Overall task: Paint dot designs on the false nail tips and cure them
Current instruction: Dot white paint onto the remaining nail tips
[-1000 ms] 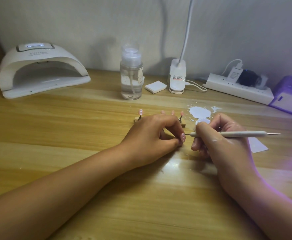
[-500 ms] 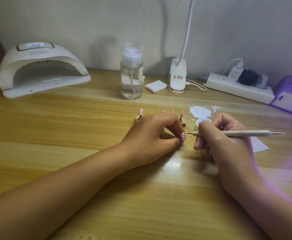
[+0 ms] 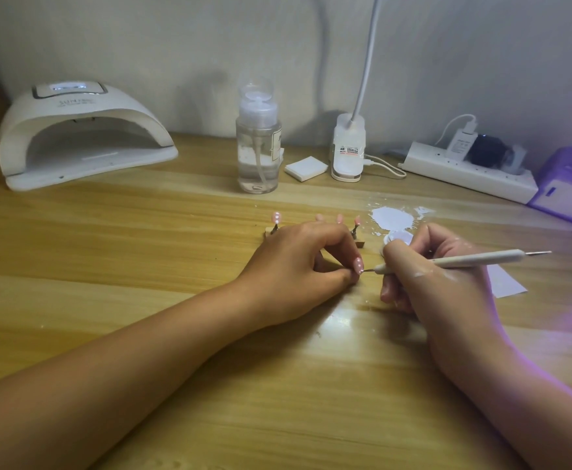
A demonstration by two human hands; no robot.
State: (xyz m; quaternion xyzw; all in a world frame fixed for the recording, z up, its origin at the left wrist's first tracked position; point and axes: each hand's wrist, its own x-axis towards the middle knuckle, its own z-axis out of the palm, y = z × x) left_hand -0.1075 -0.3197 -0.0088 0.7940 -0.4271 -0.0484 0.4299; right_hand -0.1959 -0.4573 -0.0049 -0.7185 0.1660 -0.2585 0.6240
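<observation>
Nudged left, dotting tool [image 3: 464, 258] touches nail tip [image 3: 358, 265] pinched in left hand [image 3: 298, 266].

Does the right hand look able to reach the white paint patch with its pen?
Probably yes: the paint patch lies just beyond the right hand; only a small white disc lies between.

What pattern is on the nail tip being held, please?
Nail tip: pink, white dots; head view.

dotting tool [image 3: 447, 261] tilted, point lower, nearer nail tip [image 3: 358, 265]
</observation>
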